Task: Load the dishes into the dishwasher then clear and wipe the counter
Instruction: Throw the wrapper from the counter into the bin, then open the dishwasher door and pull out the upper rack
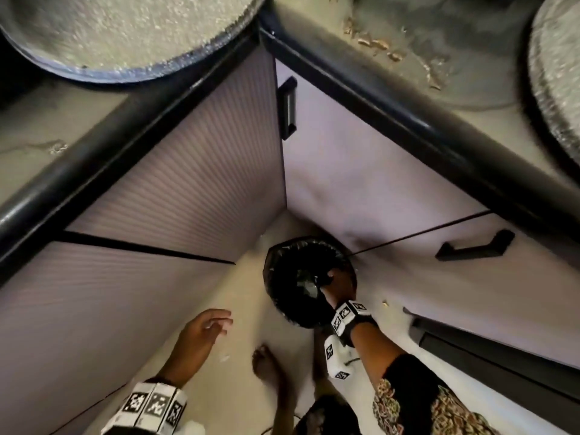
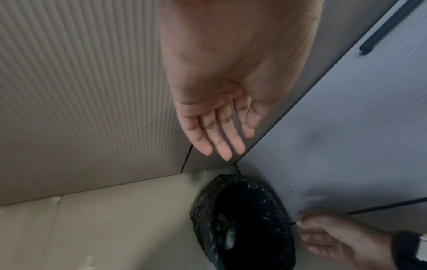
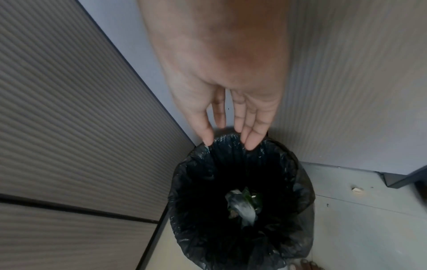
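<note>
Down in the corner where two cabinet fronts meet, from the head view: looking onto a round bin (image 1: 282, 252) standing upright on the pale floor (image 1: 244, 296), lined with crinkled glossy black plastic. Seeing the right grip (image 1: 337, 285) hanging over the bin's mouth and the left grip (image 1: 201, 332) hovering off to the side, well apart from it, fingers loose, holding nothing. Taking in, higher up, the beige table (image 1: 354, 23) with its rounded black edge, carrying brown crumbs (image 1: 379, 45) and two round, speckled grey dishes (image 1: 125, 29); these are showing in no other view. Also catching two black bar handles (image 1: 288, 108) on the smooth front and a finely ribbed panel (image 1: 188, 171).

From the left wrist: showing the left grip (image 2: 219, 109) palm-on, fingers straight and close together, wide and empty, in front of the ribbed panel. Lower down, revealing green and pale scraps (image 2: 227, 235) lying deep inside the bin (image 2: 203, 201), and the right grip (image 2: 335, 237) beside its rim, blurred.

From the right wrist: looking straight down into the bin (image 3: 184, 173), with the right grip (image 3: 231, 91) hanging wide above the far rim, fingers straight, holding nothing; whether touching the liner, cannot tell. Making out a crumpled pale wrapper among green scraps (image 3: 242, 206) at the bottom, and a single pale crumb (image 3: 357, 190) on the floor.
</note>
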Tool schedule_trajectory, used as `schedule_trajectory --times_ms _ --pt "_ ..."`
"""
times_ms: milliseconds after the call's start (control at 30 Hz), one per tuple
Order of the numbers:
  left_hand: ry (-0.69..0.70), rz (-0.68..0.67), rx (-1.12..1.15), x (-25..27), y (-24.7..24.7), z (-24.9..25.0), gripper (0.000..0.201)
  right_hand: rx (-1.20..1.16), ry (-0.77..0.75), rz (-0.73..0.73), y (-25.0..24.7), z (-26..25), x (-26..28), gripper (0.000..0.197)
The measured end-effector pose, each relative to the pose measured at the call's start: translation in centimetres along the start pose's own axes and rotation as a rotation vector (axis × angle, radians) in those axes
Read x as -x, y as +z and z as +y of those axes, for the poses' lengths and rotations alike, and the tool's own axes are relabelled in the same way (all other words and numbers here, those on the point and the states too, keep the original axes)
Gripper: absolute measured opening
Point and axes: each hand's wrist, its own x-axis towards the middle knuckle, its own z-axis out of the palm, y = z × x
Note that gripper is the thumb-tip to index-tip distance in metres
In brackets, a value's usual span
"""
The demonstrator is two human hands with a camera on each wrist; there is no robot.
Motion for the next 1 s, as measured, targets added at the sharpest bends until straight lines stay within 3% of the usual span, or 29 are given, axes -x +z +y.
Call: schedule_trajectory --times_ms 100,167,233,400,633,833,1000 --pt "-0.021 -0.006 -0.009 0.5 0.3 0.9 0.034 -0.076 0.015 -0.095 -1.0 0.1 1.2 0.006" --pt "-0.009 -0.014 0.006 1.2 0.5 2.3 0.034 -0.165 0.023 -0.148 -1.9 0.0 2.6 0.025" --pt "0.015 -0.029 0.012 2.1 0.5 4.5 0.032 -0.316 0.059 -0.169 -3.4 -0.5 4.8 0.031" --pt "0.085 -0.067 0.010 4.4 0.2 10.2 0.027 -0.580 0.055 -0.152 -8.4 -2.1 10.9 0.027" --pt "0.322 -0.120 -0.018 9.8 -2.0 19.1 0.030 -0.762 -0.041 -0.047 -16.1 -6.4 19.0 0.018" --pt "0.447 -0.142 -0.082 13.4 -3.3 23.4 0.028 -0.890 -0.183 0.067 -20.1 -8.5 25.8 0.018" --pt "0.542 -0.198 -0.113 15.4 -2.4 25.7 0.020 -0.968 -0.227 0.123 -22.0 -7.2 30.3 0.017"
